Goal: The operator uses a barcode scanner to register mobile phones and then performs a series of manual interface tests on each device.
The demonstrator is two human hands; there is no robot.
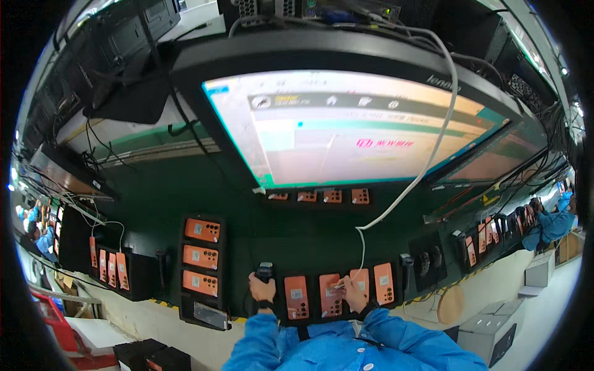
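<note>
My left hand (pixel 262 290) is wrapped round a black handheld barcode scanner (pixel 266 269), held upright just left of a row of phones. My right hand (pixel 355 295) pinches the end of a white cable (pixel 362 253) over the row. Beneath its fingertips lies an orange phone (pixel 330 303), partly covered by the hand. Another orange phone (pixel 296 298) rests nearer my left hand, and a further orange phone (pixel 383 283) lies right of my right hand. One more orange phone (pixel 361 278) sits partly behind that hand. Whether the cable end touches a phone cannot be told.
A large lit monitor (pixel 352 130) leans over the bench, the white cable draping across it. Left stands a black tray (pixel 223 253) with orange phones and a dark phone (pixel 210 315). Several phones stand in racks at both sides. A black scanner (pixel 406 263) stands at the right.
</note>
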